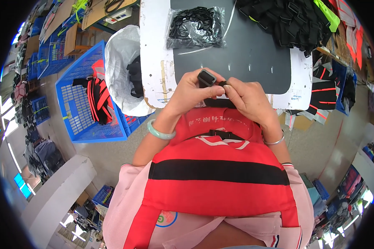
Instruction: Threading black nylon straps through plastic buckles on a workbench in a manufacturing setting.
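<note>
Both of my hands are together above the near edge of the table (158,89). My left hand (191,93) pinches a black webbing strap (206,79), which stands up in a folded, rectangular end at the fingers. My right hand (248,97) has thumb and forefinger closed on a small black piece (222,84) beside it, at the strap. Its exact shape is covered by the fingertips. More dark webbing (218,103) hangs below the hands, over my red apron (220,191).
A clear bag of black plastic buckles (195,28) lies at the table's far left. Black straps with buckles (295,25) are heaped far right. Left of the table stand a white sack (122,62) and a blue crate (91,135) with striped fabric pieces (99,99).
</note>
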### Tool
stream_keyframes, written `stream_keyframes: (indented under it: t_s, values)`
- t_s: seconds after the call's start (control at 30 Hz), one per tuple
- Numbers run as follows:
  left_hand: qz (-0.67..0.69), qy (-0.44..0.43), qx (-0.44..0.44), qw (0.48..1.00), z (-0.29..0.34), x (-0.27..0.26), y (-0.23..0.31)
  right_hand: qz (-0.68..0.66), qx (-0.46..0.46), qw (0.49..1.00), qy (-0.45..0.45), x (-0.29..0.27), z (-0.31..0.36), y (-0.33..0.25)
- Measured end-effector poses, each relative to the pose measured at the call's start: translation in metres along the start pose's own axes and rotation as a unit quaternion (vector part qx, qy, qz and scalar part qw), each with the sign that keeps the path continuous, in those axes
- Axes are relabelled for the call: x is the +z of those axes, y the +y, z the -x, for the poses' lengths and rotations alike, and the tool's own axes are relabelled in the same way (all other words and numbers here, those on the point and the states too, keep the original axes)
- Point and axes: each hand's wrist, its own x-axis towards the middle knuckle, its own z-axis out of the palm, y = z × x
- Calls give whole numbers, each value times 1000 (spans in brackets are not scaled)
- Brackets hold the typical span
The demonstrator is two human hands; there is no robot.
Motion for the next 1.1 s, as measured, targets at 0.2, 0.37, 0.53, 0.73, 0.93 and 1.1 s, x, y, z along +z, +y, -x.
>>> stream_keyframes:
  t_s: [0.2,0.37,0.53,0.73,0.93,1.1]
  values:
    - [78,-18,-74,994,-1,4,-2,-74,28,989,126,10,1,3]
    - [87,-17,-70,994,-2,2,-3,-64,-2,986,151,21,-1,3]
    - [122,14,-83,989,-2,4,-2,-76,-27,979,187,19,-4,-2]
    - [66,134,18,989,3,16,-7,-62,-1,984,166,12,-11,-12]
    - [65,124,85,987,1,-5,16,-94,52,993,43,10,2,0]
    - [68,17,63,996,6,-4,21,-488,130,863,-11,7,6,10]
